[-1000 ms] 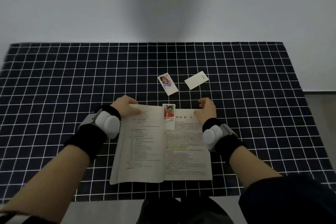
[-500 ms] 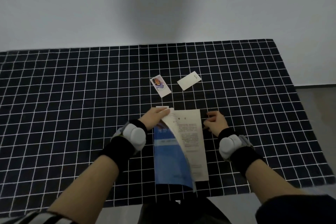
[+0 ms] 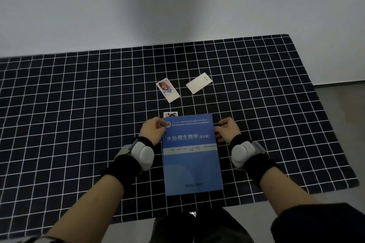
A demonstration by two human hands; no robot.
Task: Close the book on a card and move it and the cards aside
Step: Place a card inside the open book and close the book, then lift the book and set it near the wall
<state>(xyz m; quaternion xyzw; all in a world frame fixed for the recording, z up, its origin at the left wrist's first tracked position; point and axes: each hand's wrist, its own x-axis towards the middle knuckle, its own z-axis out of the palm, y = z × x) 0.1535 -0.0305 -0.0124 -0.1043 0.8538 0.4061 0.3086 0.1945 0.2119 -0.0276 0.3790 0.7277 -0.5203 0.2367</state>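
Observation:
A blue book [image 3: 192,162] lies closed, cover up, on the black grid cloth [image 3: 79,114]. The top edge of a card [image 3: 170,114] sticks out from under its far left corner. My left hand [image 3: 153,130] rests on the book's far left corner, thumb on the cover. My right hand [image 3: 227,130] touches the book's right edge with its fingers curled. Beyond the book lie two loose cards: a picture card [image 3: 167,89] and a plain white card [image 3: 199,83].
The cloth covers the table up to a pale wall [image 3: 177,6] at the back. Grey floor [image 3: 339,104] shows past the cloth's right edge. White sensor units are strapped over black bands on both wrists.
The open book has been folded shut: my left hand swung the left half over to the right, and the blue cover now faces up with the card caught inside.

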